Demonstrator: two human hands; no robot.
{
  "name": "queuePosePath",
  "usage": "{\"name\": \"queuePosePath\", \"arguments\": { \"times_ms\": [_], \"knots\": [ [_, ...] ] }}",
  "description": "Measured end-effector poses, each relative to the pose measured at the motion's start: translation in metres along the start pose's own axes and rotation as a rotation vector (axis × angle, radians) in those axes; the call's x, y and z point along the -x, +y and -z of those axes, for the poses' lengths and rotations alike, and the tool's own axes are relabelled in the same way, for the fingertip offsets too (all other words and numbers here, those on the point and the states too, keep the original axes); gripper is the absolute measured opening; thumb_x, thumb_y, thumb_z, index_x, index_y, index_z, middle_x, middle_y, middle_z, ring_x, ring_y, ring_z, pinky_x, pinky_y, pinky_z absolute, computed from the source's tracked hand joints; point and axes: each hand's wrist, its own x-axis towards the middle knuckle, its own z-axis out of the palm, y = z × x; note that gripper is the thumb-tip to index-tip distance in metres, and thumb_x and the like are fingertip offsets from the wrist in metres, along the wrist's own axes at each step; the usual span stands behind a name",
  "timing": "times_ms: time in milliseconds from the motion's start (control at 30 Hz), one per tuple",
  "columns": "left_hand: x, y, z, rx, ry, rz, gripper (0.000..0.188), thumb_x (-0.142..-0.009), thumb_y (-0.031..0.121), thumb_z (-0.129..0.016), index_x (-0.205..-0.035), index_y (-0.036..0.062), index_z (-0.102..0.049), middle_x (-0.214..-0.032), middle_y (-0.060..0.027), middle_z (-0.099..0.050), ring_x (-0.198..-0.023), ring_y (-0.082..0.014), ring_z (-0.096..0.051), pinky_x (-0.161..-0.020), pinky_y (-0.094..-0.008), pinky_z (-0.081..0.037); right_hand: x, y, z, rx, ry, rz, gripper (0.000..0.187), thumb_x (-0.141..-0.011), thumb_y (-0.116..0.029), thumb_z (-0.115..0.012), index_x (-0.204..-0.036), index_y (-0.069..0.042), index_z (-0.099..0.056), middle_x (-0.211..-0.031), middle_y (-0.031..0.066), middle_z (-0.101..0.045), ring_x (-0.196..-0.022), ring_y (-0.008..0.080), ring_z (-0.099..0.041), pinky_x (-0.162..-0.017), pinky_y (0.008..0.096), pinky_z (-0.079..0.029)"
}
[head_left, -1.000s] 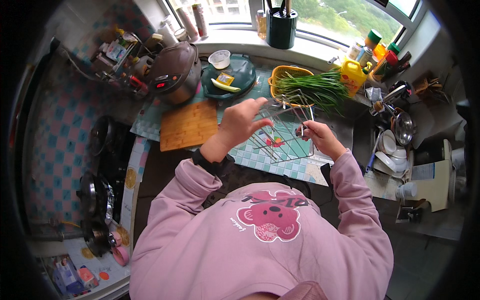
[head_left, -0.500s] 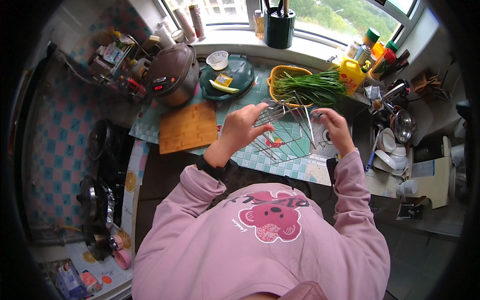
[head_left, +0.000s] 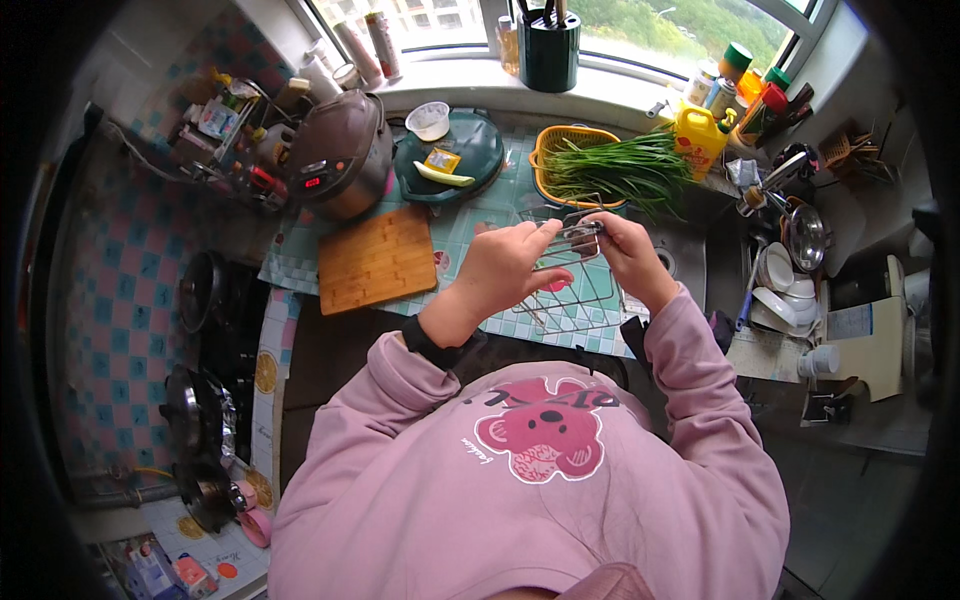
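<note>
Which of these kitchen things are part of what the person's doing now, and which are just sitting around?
In use: metal wire rack, held by the left hand; right hand at its upper end.

Sitting around: wooden cutting board, rice cooker, long green leaves in a yellow basket, knife holder, yellow jug.

Surface (head_left: 513, 165), with green checked covering. On it: one brown rice cooker (head_left: 340, 165), back left; one wooden cutting board (head_left: 378, 262), flat, nearer the front edge; one dark green rounded item (head_left: 482, 148), mid-back; one yellow basket (head_left: 570, 137), farther right.
</note>
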Motion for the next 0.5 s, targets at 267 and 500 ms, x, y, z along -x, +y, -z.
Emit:
{"name": "queuePosePath", "arguments": {
  "times_ms": [267, 500],
  "knots": [
    [0.002, -0.007, 0.004, 0.001, 0.039, 0.029, 0.058, -0.078, 0.043, -0.074, -0.121, 0.0064, -0.059, -0.081, -0.0107, -0.060, -0.073, -0.0303, -0.062, -0.061, -0.0380, -0.049, 0.015, 0.007, 0.013, 0.364, -0.127, -0.118, 0.018, -0.081, -0.003, -0.066, -0.100, -0.003, -0.066, -0.086, 0.0111, -0.066, -0.085, 0.0318, -0.058, -0.079, 0.0399, -0.045],
    [-0.004, 0.005, 0.001, -0.068, 0.055, -0.061, 0.061, -0.077, 0.049, -0.071, -0.119, 0.0063, -0.060, -0.081, -0.0079, -0.061, -0.072, -0.0260, -0.064, -0.059, -0.0372, -0.047, 0.001, -0.003, 0.008, 0.345, 0.070, 0.140, 0.018, -0.079, 0.003, -0.064, -0.097, -0.002, -0.064, -0.086, 0.0134, -0.065, -0.084, 0.0324, -0.060, -0.075, 0.0374, -0.047]
  ]
}}
